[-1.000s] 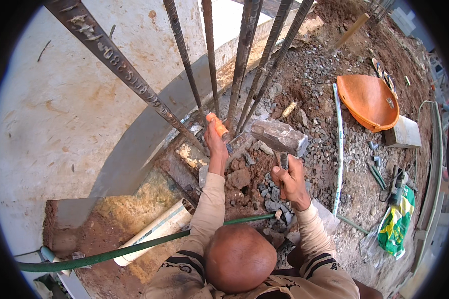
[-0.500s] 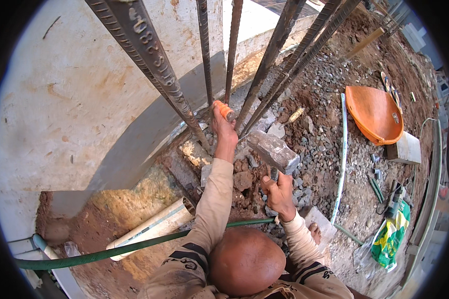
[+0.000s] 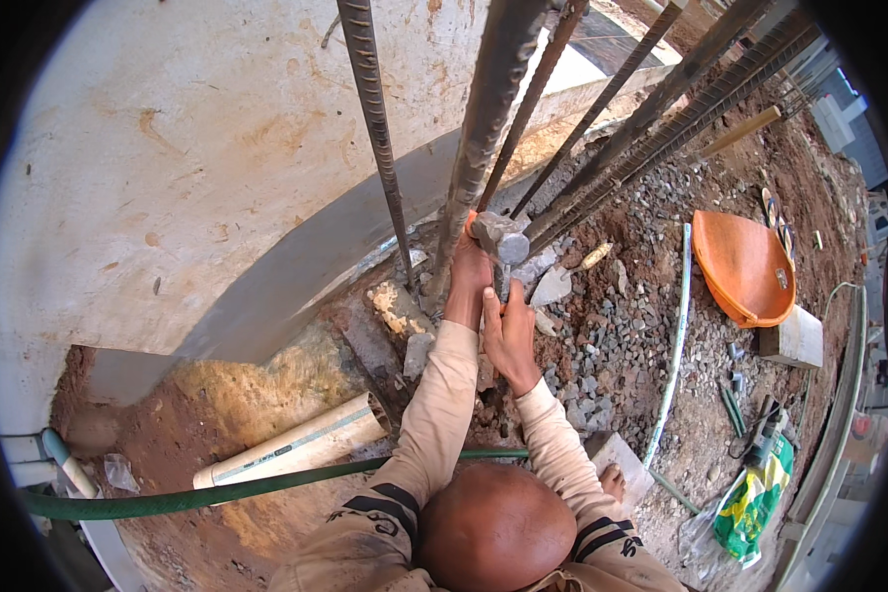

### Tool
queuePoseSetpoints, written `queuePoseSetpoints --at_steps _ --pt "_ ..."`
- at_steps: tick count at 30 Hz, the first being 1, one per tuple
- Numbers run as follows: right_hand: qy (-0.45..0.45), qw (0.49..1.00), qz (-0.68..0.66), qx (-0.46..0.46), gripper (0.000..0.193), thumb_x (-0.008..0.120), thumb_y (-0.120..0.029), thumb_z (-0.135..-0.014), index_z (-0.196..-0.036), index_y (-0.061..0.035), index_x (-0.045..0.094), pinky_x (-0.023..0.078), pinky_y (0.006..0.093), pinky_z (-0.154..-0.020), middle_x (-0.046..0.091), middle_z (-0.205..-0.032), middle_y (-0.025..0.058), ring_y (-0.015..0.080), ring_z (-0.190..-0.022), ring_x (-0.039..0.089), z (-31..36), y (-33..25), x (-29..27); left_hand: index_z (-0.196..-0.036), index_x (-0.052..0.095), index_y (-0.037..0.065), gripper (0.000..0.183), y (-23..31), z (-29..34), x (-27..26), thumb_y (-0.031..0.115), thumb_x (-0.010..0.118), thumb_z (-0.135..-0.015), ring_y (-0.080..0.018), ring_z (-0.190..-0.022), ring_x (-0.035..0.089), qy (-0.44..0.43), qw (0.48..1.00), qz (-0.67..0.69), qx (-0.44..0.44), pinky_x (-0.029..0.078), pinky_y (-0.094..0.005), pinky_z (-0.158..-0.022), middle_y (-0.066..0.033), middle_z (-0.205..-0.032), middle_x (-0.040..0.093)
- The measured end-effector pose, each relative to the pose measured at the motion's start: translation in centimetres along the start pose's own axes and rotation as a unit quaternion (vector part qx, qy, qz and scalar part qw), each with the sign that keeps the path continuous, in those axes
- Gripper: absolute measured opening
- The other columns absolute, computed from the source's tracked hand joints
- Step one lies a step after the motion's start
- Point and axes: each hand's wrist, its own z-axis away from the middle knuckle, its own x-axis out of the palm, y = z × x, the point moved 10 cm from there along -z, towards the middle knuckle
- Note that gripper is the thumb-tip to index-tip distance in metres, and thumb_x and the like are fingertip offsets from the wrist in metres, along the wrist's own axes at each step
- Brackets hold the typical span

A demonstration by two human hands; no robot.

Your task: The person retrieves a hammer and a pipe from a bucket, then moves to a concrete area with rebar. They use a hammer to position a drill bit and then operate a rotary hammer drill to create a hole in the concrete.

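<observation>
Beside rebar, left hand outstretched, right hand gripping hammer

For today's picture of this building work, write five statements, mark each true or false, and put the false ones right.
1. The person's right grip holds a hammer. True.
2. The left grip is empty. False: it holds an orange handle, partly hidden by the hammer.
3. The green hose crosses the cream pipe. True.
4. The orange basin lies left of the white pipe. False: it is on the right.
5. The steel bars lie flat. False: they rise from the ground.
</observation>
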Motion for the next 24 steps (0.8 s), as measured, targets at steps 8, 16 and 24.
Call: queuePoseSetpoints --at_steps 8,16,24 --pt "-0.003 1.000 0.008 0.004 0.035 0.052 -0.034 -0.111 -0.107 -0.0005 0.045 0.042 0.0332 -0.048 0.056 -0.060 0.0074 0.0125 -0.051 0.051 -1.4 1.8 0.7 -0.130 0.063 0.001 0.033 0.9 2.1 1.8 0.020 0.066 -0.103 -0.0151 -0.096 0.070 -0.095 0.972 0.215 0.008 0.058 -0.0299 -0.086 -0.0084 -0.107 0.073" --pt "0.033 0.999 -0.017 -0.001 0.031 0.051 -0.033 -0.110 -0.111 -0.0024 0.053 0.041 0.0344 -0.052 0.050 -0.059 0.0077 0.0140 -0.053 0.049 -0.6 -2.2 1.4 -0.126 0.065 -0.001 0.031 1.5 -0.1 -0.3 0.021 0.066 -0.103 -0.0163 -0.088 0.067 -0.137 0.945 0.298 -0.011 0.056 -0.0294 -0.084 -0.0094 -0.105 0.071" --pt "0.153 0.975 -0.119 -0.110 0.036 0.042 -0.039 -0.113 -0.108 -0.0040 0.051 0.039 0.0231 -0.047 0.052 -0.063 -0.0005 0.0072 -0.052 0.051 2.0 -7.9 -2.0 -0.132 0.062 -0.003 0.038 2.2 0.7 -0.4 0.016 0.068 -0.101 -0.0160 -0.099 0.067 -0.148 0.947 0.284 0.024 0.057 -0.0282 -0.086 -0.0125 -0.124 0.069"
